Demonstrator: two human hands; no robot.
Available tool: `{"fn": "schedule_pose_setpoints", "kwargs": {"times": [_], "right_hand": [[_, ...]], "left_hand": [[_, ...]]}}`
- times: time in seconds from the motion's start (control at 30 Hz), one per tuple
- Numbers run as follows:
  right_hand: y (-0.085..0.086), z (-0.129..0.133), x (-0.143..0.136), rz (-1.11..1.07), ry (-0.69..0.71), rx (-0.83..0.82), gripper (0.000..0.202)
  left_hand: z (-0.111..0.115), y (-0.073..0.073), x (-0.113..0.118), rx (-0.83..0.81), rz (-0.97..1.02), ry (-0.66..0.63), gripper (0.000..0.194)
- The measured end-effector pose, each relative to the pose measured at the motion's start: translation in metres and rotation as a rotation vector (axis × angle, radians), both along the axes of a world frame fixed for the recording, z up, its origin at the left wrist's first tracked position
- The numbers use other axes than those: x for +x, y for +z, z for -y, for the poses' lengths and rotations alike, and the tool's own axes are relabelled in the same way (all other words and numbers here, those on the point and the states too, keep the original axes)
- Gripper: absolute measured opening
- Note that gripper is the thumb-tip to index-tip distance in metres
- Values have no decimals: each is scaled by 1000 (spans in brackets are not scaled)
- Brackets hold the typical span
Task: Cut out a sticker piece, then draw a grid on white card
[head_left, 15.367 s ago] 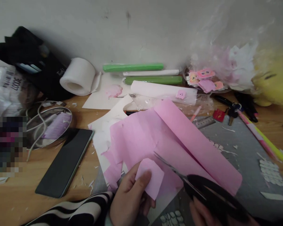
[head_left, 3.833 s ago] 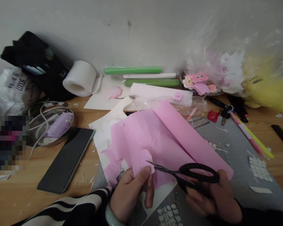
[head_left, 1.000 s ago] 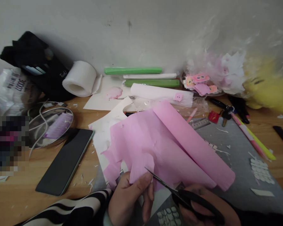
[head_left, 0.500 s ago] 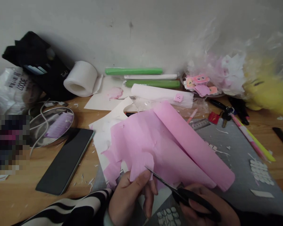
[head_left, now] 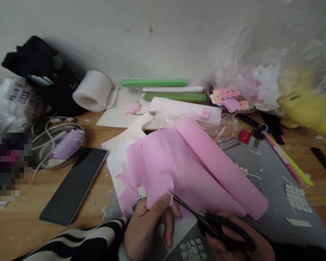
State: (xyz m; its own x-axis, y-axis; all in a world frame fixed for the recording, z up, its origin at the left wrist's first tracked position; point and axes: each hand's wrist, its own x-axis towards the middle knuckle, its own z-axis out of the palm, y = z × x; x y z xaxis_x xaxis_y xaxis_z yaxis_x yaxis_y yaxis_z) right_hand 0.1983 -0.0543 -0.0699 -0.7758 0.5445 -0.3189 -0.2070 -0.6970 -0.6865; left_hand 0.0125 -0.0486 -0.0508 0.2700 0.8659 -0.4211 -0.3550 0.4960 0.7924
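My left hand (head_left: pixel 152 224) pinches a small piece of pink crepe paper (head_left: pixel 160 186) between thumb and fingers. My right hand (head_left: pixel 233 235) is wrapped round the black handles of a pair of scissors (head_left: pixel 188 209). The blades point up and left, with one tip at the right edge of the small piece, just above my left thumb. Behind my hands lies a partly unrolled roll of pink crepe paper (head_left: pixel 225 170), its left edge ragged and cut.
A dark phone (head_left: pixel 74 186) and a metal bowl (head_left: pixel 83 139) lie at the left. Farther back are a toilet paper roll (head_left: pixel 92 90) and green rolls (head_left: pixel 153 82). Keys (head_left: pixel 259 134) and pens (head_left: pixel 285 157) rest by the grey cutting mat (head_left: pixel 271 195). Paper scraps are scattered about.
The scissor blades look slightly more spread than before, and the small crepe piece has tilted and shifted a little left. The whole view has moved slightly.
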Motion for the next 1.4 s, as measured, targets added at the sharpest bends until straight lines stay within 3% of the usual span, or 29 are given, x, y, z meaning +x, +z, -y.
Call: {"fn": "schedule_pose_setpoints", "kwargs": {"times": [0.13,0.4,0.67,1.17,1.3,1.4], "right_hand": [[2,3,-1,-3,-54,1,58],[11,1,4,104,-17,-22,60],[9,3,6,182,-13,-31,57],[16,6,5,151,-45,9,59],[15,5,6,163,-8,-2,60],[14,0,5,156,103,-1,62]], "left_hand": [[-1,1,1,1,24,-8,43],[-1,2,0,-34,23,-48,45],[-3,8,0,-67,0,-40,43],[-2,14,1,-53,-31,-6,40],[-2,16,0,-56,-46,-7,41],[-3,15,0,-72,-53,22,40]]}}
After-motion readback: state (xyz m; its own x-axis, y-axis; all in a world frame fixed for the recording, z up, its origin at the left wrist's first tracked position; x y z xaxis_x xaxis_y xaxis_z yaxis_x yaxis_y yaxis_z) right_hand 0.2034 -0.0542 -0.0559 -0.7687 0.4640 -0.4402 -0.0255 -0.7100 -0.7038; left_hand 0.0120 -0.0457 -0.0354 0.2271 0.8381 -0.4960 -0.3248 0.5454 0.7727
